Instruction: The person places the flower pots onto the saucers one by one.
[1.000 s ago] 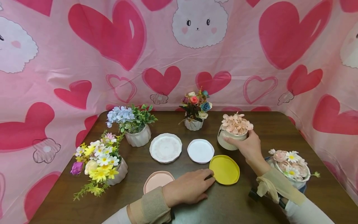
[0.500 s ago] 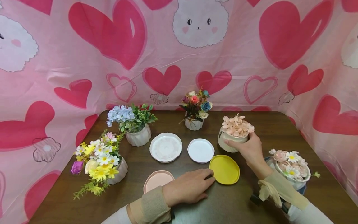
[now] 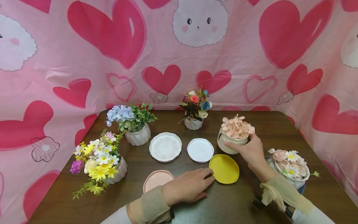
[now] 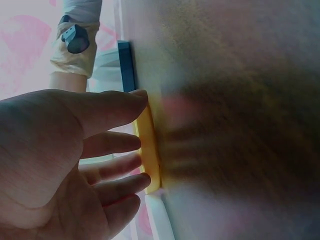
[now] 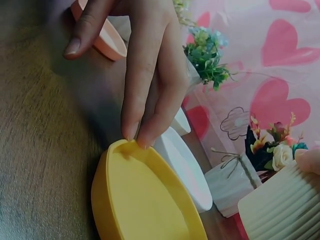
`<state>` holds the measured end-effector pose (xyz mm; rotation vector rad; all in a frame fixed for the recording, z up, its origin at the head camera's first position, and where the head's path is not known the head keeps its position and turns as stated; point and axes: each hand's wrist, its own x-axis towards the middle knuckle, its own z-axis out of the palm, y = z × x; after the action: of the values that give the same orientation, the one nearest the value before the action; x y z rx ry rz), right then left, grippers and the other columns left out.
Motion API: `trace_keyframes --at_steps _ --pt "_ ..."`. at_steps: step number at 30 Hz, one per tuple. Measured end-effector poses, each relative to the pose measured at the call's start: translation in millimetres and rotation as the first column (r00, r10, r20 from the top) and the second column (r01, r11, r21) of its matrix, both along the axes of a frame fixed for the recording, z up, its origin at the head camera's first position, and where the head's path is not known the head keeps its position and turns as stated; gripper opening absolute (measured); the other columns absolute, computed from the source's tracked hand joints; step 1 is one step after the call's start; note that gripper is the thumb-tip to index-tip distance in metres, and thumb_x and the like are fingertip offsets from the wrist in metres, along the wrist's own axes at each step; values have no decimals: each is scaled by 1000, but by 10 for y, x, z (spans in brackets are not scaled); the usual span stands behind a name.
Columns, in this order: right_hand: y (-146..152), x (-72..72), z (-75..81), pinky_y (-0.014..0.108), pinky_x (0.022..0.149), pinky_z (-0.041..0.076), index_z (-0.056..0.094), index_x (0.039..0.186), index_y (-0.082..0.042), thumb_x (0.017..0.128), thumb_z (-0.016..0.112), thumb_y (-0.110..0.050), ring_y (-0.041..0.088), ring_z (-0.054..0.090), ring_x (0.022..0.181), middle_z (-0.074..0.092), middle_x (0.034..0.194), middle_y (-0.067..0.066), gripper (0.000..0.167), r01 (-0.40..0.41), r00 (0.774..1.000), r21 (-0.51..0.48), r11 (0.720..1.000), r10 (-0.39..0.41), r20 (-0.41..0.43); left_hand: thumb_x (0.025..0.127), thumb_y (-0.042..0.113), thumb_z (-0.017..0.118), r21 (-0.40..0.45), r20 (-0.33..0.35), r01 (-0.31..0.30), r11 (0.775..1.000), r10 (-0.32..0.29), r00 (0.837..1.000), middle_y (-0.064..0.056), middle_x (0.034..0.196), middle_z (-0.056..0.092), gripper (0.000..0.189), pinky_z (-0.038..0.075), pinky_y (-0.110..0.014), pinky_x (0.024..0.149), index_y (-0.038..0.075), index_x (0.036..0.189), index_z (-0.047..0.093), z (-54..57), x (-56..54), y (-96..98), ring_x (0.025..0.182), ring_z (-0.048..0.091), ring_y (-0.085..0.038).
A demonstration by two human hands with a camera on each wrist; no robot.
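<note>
My right hand (image 3: pixel 250 151) grips a cream ribbed flower pot (image 3: pixel 228 147) of pale peach blossoms (image 3: pixel 237 127), thumb across its front and fingers behind. The pot is just beyond a round yellow saucer (image 3: pixel 224 169). In the right wrist view, part of the ribbed pot (image 5: pixel 282 205) fills the lower right corner. My left hand (image 3: pixel 190 186) reaches to the saucer's left edge with loosely bent fingers. Two of its fingertips rest on the saucer's rim (image 5: pixel 122 145) in the right wrist view, with the thumb held apart.
White saucers (image 3: pixel 165 147) (image 3: pixel 200 150) and a pink saucer (image 3: pixel 158 180) lie left of the yellow one. Potted flowers stand around: blue (image 3: pixel 138 136), yellow and white (image 3: pixel 118 171), mixed roses (image 3: pixel 193 123). A pink-flowered pot (image 3: pixel 293 174) stands beside my right forearm.
My right hand has brought the flower pot slightly nearer to me, towards the yellow saucer. The left hand stays at the saucer's edge.
</note>
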<state>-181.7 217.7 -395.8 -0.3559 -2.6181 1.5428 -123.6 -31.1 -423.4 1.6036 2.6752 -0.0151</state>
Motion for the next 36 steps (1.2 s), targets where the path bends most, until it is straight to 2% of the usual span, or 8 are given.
trace_keyframes --at_steps 28,36 --pt "-75 201 136 56 114 35 31 152 -5 71 89 -37 35 44 134 44 150 21 104 -56 997 -22 998 55 -49 91 38 70 -7 -8 -1 1000 0 1000 -2 139 49 53 46 -24 105 16 136 54 21 10 1 125 53 -12" --pt "-80 263 160 57 115 34 29 152 -5 72 88 -40 37 44 135 43 150 21 105 -80 997 -18 997 79 -21 91 37 70 0 -7 8 1000 -8 1000 -2 139 50 53 46 -24 105 15 136 54 22 12 -5 124 54 -12"
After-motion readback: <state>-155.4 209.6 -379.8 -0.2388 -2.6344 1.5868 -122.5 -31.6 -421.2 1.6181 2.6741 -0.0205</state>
